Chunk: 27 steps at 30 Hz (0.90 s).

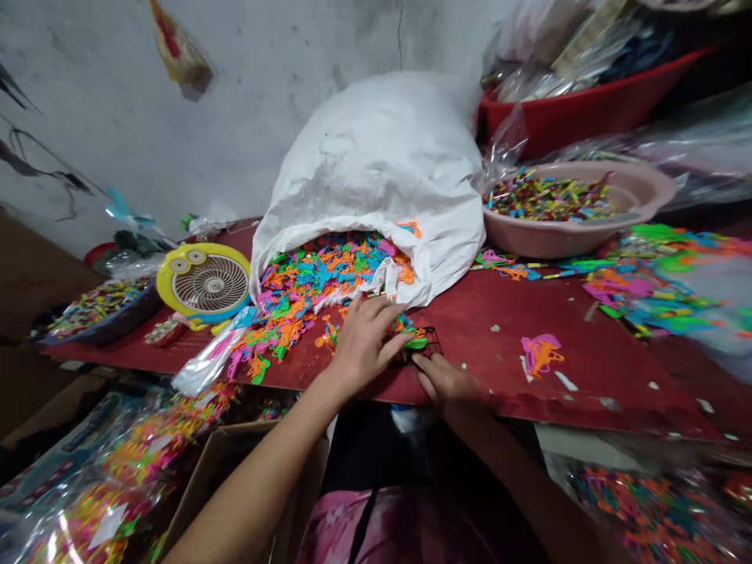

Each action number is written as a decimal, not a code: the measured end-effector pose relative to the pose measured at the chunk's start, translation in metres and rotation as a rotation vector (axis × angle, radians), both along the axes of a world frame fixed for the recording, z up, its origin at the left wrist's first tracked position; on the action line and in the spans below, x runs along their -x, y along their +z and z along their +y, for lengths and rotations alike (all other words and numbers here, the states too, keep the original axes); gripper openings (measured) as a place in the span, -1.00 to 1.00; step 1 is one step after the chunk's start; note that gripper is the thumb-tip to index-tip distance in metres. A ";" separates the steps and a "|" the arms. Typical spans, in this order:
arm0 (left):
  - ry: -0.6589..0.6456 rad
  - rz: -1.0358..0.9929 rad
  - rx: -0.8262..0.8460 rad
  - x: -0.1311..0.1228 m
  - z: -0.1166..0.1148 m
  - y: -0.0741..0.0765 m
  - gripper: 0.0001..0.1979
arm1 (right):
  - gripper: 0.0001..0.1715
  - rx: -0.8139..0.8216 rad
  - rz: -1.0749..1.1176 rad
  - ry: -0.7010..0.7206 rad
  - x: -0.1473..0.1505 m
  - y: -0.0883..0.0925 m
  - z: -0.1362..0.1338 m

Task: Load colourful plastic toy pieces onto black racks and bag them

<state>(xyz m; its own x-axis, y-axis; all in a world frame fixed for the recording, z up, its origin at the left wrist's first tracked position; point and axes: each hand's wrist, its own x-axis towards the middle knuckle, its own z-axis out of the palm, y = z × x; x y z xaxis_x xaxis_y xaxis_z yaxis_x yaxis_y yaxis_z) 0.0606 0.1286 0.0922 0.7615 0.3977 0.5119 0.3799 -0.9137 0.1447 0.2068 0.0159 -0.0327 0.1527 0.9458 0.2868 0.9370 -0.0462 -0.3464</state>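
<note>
My left hand reaches over small bright plastic pieces at the mouth of a white sack, its fingers stretched out and palm down. Just right of it, my right hand has its fingers bent at the near side of a small black wire frame. A green piece lies between the frame and my left hand. The sack lies on its side, and a heap of coloured plastic pieces spills from it onto the red tabletop. My fingers partly hide what lies beneath them.
A yellow fan and a blue basin stand left. To the right are a pink basin of small bits, a red basin and loose coloured pieces. Below the table edge, a cardboard box stands beside filled bags.
</note>
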 end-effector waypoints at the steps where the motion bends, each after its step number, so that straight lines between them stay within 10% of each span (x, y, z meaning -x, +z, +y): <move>1: 0.089 -0.079 -0.016 0.004 -0.003 -0.003 -0.60 | -0.59 -0.072 0.045 0.021 -0.005 -0.001 -0.009; 7: 0.247 -0.003 -0.124 0.011 -0.004 -0.027 -0.42 | -0.66 -0.297 0.200 -0.058 -0.072 0.018 -0.078; 15: 0.055 -0.083 -0.209 0.008 0.016 -0.036 -0.68 | -0.56 -0.240 -0.075 -0.732 -0.243 0.035 -0.146; 27: -0.381 0.055 -0.114 -0.006 0.036 -0.017 -0.71 | -0.55 0.204 -0.181 -0.975 -0.357 0.054 -0.081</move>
